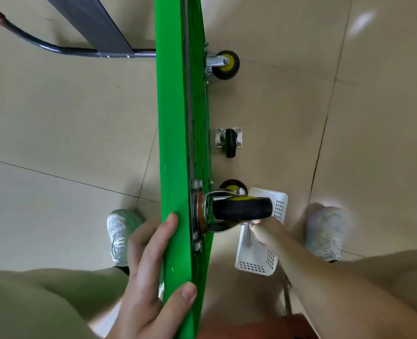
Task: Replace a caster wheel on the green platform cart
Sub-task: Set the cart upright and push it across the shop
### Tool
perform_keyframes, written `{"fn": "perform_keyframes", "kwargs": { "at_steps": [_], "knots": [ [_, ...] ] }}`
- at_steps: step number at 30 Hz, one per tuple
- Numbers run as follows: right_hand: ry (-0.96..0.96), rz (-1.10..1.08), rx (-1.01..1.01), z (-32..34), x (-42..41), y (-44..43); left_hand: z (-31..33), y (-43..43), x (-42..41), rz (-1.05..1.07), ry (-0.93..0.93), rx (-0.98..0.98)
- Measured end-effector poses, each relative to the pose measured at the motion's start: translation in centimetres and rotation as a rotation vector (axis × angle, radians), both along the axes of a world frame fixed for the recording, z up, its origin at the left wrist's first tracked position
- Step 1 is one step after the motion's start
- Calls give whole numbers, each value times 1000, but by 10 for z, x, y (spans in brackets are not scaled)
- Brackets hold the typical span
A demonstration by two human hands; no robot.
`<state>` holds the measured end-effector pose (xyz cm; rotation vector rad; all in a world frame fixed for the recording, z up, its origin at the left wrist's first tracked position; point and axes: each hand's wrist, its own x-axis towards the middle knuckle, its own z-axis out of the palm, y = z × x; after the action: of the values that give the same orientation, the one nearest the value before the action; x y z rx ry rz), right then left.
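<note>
While the green platform cart [175, 118] was stood on edge, running top to bottom through frame centre, its deck was held at lower centre by the left hand [151, 277], fingers wrapped over the rim. Right hand [263, 232] was placed lower right of centre, fingers curled beside the near wheel; what was held could not be told. White basket [253, 267] was seen beneath it. Mounted caster wheel [241, 209] was bolted on at lower centre. Loose caster [229, 141] was left on the floor mid-frame. Deck judged stiff, fairly light, slick-edged: best gripped at the rim. Casters judged dense and rigid: best taken by fork or plate.
</note>
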<state>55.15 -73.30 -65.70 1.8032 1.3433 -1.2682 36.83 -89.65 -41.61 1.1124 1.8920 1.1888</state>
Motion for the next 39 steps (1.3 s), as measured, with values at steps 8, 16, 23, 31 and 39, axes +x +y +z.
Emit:
{"fn": "perform_keyframes", "kwargs": {
  "at_steps": [8,16,23,31,39],
  "knots": [
    [4,353,91,198,-18,64,92,56,-32,-62,-233,-550],
    [140,639,282,510,-103,142,287,161,-100,-261,222,-818],
    [280,975,524,761,-222,187,494,199,-174,-135,388,-724],
    [311,1188,827,902,-402,165,610,168,-337,3,536,-552],
    [342,1174,786,946,-572,76,681,75,-522,77,581,-649]
  ]
}}
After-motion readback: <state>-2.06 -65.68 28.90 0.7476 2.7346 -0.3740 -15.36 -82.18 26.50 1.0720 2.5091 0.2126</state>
